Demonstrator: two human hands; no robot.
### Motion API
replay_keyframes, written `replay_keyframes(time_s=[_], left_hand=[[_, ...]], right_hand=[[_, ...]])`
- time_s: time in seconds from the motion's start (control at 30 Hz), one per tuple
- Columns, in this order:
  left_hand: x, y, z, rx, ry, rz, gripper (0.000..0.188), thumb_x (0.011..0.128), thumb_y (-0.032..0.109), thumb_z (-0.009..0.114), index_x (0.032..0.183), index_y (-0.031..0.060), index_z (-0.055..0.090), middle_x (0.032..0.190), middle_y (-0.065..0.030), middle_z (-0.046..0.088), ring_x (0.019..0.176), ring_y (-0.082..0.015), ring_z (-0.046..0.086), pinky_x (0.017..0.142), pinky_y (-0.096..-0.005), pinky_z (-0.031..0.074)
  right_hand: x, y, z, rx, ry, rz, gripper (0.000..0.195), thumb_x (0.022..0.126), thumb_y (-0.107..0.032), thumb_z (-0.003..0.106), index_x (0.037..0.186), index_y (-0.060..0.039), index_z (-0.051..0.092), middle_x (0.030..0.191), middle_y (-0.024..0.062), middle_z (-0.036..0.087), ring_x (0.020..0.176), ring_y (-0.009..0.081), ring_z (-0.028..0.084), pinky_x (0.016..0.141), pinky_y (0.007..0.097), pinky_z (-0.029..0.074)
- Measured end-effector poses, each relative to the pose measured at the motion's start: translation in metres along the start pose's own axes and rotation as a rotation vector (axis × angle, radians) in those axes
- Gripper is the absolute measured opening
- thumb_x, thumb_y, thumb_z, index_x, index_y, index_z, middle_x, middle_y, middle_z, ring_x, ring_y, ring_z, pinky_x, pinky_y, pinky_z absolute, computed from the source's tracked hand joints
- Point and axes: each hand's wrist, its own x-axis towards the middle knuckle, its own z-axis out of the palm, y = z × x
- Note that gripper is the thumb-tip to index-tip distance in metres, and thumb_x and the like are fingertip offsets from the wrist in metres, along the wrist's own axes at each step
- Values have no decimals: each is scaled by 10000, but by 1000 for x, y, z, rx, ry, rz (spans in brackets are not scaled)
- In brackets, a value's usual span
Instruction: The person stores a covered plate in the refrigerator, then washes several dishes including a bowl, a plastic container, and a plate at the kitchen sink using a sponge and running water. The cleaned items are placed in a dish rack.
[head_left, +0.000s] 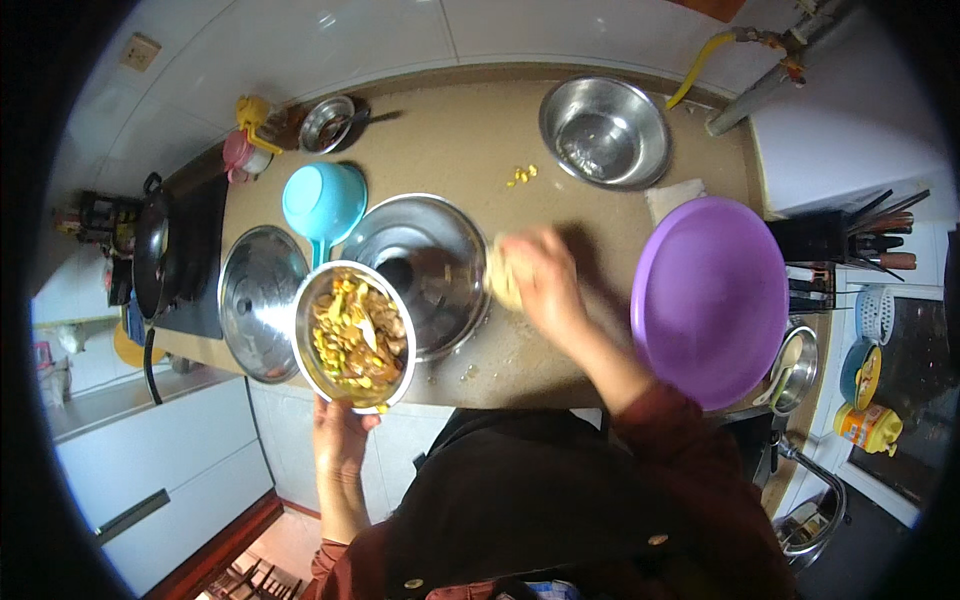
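My left hand (343, 435) grips the near rim of a metal bowl (409, 352) that holds bean sprouts and chunks of food (360, 330). The bowl is raised at the counter's front edge and overlaps a glass lid's side. My right hand (541, 281), slightly blurred, holds a pale cloth (505, 279) against the tan countertop (450, 142). The cloth lies just right of a large glass lid with a metal rim (442, 262). Drops of water show on the counter near the lid. A few yellow sprout pieces (523, 175) lie farther back.
A purple basin (709, 300) stands at right, an empty steel basin (604, 133) behind it. Left are a turquoise dipper (322, 201), another glass lid (262, 304), a small metal bowl (327, 125) and a wok (154, 255) on the black cooktop. A knife block (810, 240) stands far right.
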Motion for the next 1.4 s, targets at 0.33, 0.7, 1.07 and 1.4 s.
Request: replay_keyframes(time_s=[0.33, 0.7, 1.07, 1.4], left_hand=[[-75, -64, -70, 19, 49, -146, 504, 806, 95, 524, 1252, 80, 291, 1097, -149, 511, 840, -292, 600, 493, -331, 562], [-51, -101, -172, 211, -111, -352, 521, 819, -30, 413, 1288, 88, 220, 1153, -162, 454, 900, -286, 575, 549, -331, 576], [-23, -105, -215, 329, -357, -364, 530, 828, -16, 411, 1307, 105, 218, 1169, -153, 457, 894, -269, 586, 555, -318, 576], [-21, -75, -181, 473, -406, -360, 505, 837, -5, 409, 1299, 71, 221, 1149, -161, 473, 863, -270, 597, 570, -313, 573]], right_hand=[[144, 105, 53, -825, -256, 175, 369, 814, -242, 527, 1177, -181, 506, 1310, 64, 336, 1229, 270, 281, 983, 410, 276], [-25, 79, 39, -827, -59, 122, 313, 766, -188, 588, 1059, -80, 560, 1223, 88, 427, 1127, 288, 373, 927, 365, 353], [-164, 57, -3, -873, -99, -19, 268, 746, -146, 592, 1003, -87, 549, 1191, 94, 446, 1105, 298, 406, 918, 391, 360], [-436, 103, -205, -1002, 145, 663, 282, 820, -163, 493, 1074, -42, 519, 991, 160, 526, 940, 300, 504, 820, 399, 407]])
